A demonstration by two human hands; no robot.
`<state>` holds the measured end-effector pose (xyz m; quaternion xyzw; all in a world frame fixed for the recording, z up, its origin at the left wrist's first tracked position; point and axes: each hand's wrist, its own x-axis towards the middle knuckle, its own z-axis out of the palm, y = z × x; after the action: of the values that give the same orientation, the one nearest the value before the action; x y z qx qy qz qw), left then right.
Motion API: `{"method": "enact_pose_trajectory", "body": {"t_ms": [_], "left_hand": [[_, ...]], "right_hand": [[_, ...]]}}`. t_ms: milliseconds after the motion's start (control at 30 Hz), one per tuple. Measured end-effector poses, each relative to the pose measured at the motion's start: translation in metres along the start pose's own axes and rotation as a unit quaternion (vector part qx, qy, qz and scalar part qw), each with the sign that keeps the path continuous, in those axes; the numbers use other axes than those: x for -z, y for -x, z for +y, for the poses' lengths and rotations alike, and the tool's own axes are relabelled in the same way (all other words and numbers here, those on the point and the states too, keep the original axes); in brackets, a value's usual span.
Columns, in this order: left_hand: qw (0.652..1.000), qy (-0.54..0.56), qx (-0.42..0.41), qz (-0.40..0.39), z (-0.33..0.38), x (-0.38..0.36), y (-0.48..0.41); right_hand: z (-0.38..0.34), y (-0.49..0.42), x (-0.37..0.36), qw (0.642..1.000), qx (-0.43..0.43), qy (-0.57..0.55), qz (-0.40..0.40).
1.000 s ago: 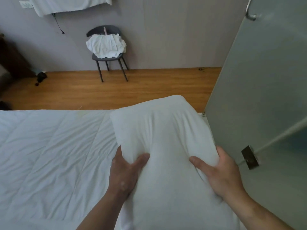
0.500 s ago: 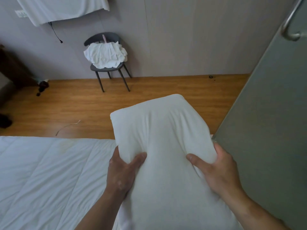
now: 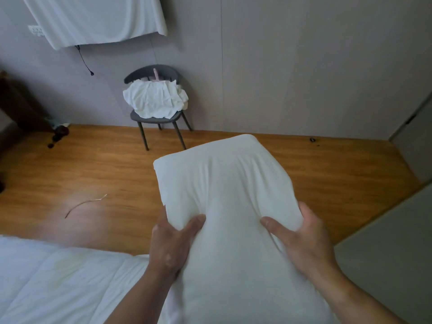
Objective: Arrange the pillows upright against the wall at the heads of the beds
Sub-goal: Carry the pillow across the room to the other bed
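Note:
A white pillow (image 3: 224, 183) is held out in front of me, long side pointing away, its far end over the wooden floor. My left hand (image 3: 170, 242) grips its left side with the thumb pressed into the top. My right hand (image 3: 301, 239) grips its right side the same way. The bed (image 3: 60, 281) with a white quilted cover fills the lower left, below and left of the pillow. The pillow's near end runs out of the bottom of the frame.
A dark chair (image 3: 156, 113) with crumpled white cloth on it stands against the grey wall (image 3: 292, 66). White fabric (image 3: 98, 19) hangs on the wall at upper left. A grey panel (image 3: 392, 265) stands at the right. A thin strand (image 3: 86, 203) lies on the wooden floor.
The view has swung away from the bed, so more floor and wall show. The grey panel has slid to the right. Both hands keep the same grip on the pillow.

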<state>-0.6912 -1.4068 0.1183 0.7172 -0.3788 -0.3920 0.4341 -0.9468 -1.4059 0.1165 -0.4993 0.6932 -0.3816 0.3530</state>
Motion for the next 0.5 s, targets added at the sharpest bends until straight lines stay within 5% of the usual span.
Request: {"method": "enact_pose_trajectory", "body": {"t_ms": [500], "left_hand": [[0.995, 0.029, 0.026, 0.094, 0.068, 0.016, -0.265]], "right_hand": [[-0.120, -0.262, -0.148, 0.994, 0.066, 0.002, -0.082]]}}
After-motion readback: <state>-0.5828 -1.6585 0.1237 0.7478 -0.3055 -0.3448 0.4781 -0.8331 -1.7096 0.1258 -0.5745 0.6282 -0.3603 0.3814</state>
